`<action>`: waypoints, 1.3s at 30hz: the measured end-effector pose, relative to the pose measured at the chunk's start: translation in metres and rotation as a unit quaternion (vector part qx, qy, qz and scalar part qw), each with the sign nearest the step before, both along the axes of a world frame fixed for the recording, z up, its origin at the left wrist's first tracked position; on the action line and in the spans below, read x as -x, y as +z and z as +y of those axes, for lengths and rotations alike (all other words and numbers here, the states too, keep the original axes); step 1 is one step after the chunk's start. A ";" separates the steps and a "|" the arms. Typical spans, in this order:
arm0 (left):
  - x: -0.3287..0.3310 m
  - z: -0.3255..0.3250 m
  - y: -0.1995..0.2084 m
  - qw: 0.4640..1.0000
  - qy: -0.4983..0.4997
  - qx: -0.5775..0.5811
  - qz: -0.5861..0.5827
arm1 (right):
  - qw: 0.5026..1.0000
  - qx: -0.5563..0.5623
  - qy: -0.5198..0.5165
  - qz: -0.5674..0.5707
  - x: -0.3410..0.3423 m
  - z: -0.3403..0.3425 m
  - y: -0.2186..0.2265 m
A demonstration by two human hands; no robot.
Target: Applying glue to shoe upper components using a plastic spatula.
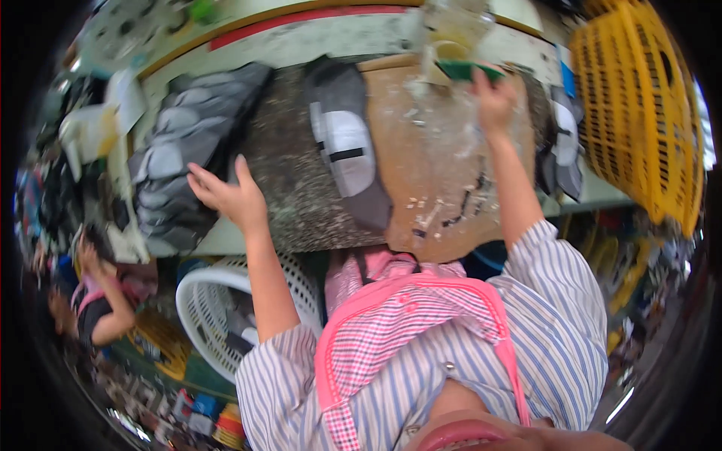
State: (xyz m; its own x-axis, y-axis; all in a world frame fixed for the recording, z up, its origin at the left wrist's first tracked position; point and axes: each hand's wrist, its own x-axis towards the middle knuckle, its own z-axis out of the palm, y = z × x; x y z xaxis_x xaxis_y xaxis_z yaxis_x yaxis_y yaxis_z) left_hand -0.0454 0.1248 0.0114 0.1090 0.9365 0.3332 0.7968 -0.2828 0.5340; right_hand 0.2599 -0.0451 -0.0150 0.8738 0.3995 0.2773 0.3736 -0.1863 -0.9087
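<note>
Grips a flat green tool in the right hand, with fingers closed on its right end, at the near side of a cloudy, yellowish container; cannot tell whether touching it. Holds the left hand open and released, with thumb spread away from the fingers, at the right side of an overlapping row of grey-and-white pieces; cannot tell whether in contact with them. Faces a pale worktable, covered in part by a dark speckled board and, to its right, a brown cardboard sheet, smeared whitish and dotted with pale and black scraps. Has a slanted yellow basket at the right end, a white basket with grey and white items inside below the table edge, and another person farther off at left. Wears a pink checked apron over a striped shirt. Has a single long piece lying between both hands, across the seam of board and cardboard: dark grey, rounded at the ends, with a white middle patch crossed by a short black strip.
</note>
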 end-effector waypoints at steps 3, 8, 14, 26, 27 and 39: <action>-0.022 -0.069 -0.034 0.947 -0.257 0.186 -0.043 | 0.955 0.124 -0.018 -0.269 -0.035 0.018 -0.029; -0.032 -0.102 -0.061 0.942 -0.192 0.269 -0.058 | 0.999 -0.031 -0.001 -0.006 -0.048 0.003 0.026; -0.038 -0.099 -0.071 0.962 -0.254 0.083 0.052 | 0.950 -0.042 0.175 0.257 0.007 -0.004 0.000; -0.036 -0.115 -0.078 0.967 -0.232 0.108 -0.010 | 0.929 0.076 0.330 0.152 0.088 0.027 -0.025; -0.034 -0.120 -0.073 0.963 -0.219 0.156 -0.020 | 0.929 0.079 0.328 0.152 0.085 0.035 -0.031; -0.047 -0.127 -0.060 0.943 -0.117 0.295 -0.104 | 0.975 0.031 0.212 -0.053 0.084 0.061 -0.026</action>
